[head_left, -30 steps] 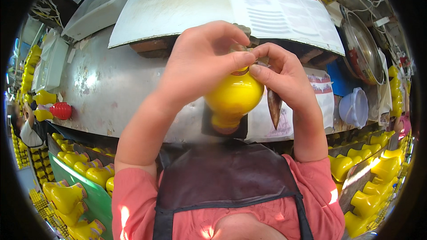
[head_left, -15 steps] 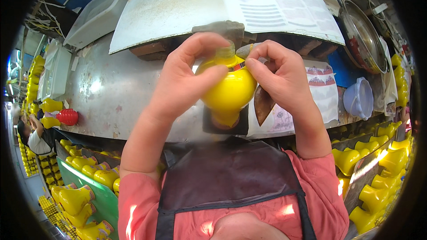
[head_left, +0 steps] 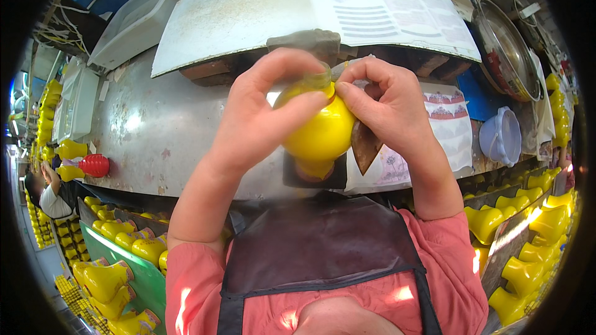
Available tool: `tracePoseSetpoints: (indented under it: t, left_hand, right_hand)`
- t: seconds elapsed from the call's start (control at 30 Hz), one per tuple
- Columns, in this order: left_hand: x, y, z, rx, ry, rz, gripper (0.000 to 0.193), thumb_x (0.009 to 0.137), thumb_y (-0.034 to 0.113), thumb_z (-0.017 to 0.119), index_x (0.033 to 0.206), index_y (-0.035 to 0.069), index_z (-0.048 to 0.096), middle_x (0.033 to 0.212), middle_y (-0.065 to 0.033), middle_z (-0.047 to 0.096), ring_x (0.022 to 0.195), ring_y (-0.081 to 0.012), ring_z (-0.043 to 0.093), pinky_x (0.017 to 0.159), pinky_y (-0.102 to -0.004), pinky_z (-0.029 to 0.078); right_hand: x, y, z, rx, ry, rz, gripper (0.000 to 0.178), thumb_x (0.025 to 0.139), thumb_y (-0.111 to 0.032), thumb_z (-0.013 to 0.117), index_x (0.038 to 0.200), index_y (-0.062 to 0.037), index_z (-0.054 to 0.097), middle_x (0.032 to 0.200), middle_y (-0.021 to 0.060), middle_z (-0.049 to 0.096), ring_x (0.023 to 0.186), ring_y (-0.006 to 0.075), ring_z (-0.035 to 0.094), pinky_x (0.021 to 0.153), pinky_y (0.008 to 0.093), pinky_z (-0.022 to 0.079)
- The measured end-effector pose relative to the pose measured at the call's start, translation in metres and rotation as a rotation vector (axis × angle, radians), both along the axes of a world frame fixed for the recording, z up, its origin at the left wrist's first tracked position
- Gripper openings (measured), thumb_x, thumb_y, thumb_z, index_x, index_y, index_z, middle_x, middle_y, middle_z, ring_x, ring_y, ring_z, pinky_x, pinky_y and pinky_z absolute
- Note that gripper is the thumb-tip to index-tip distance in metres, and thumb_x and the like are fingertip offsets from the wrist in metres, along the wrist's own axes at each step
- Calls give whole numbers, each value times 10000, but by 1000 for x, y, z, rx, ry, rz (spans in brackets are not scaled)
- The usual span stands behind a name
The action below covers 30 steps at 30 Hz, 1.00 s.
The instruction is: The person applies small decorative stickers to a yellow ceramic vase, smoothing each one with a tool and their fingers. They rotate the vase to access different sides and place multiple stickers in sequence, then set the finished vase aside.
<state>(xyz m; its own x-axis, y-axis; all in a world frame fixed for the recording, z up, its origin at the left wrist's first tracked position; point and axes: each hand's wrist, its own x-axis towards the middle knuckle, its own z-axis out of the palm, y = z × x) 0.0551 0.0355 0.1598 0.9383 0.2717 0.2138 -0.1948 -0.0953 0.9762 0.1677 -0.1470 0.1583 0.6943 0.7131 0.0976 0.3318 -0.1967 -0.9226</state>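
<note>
A glossy yellow vase [head_left: 320, 127], round-bodied with a pale translucent ring [head_left: 318, 79] at its neck, stands before me over a dark square pad [head_left: 335, 175]. My left hand [head_left: 267, 96] is curled round its neck and shoulder, thumb on the near side, slightly blurred. Against the other side of the neck, my right hand [head_left: 379, 96] is closed in a pinch; what lies between thumb and fingers is hidden. Below that hand a brown, pointed, blade-like piece [head_left: 366, 149] sticks out. Whether the palm grips it I cannot tell.
Beyond the metal tabletop [head_left: 155, 130] is a raised white board [head_left: 236, 12] with printed sheets [head_left: 385, 9]. Another printed sheet [head_left: 447, 130], a pale blue bucket [head_left: 500, 136] and a metal basin [head_left: 506, 49] are at right. Yellow vases [head_left: 112, 282] crowd both sides; a person [head_left: 53, 192] sits far left.
My left thumb has shifted up and across the vase's neck. The small dark, red-edged strip seen at the neck before is now mostly covered. The right hand has moved slightly left.
</note>
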Motion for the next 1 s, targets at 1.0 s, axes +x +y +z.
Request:
tracePoseSetpoints:
  t: [1.0]
  left_hand:
    - [2, 10, -4, -295, -54, -14, 186, 929, 10, 713, 1114, 3, 691, 1175, -117, 740, 1041, -144, 692, 929, -302, 576]
  right_hand:
    - [-1, -2, 8, 133, -199, 2, 138, 883, -47, 745, 1014, -18, 778, 894, 28, 742, 610, 33, 516, 627, 219, 418]
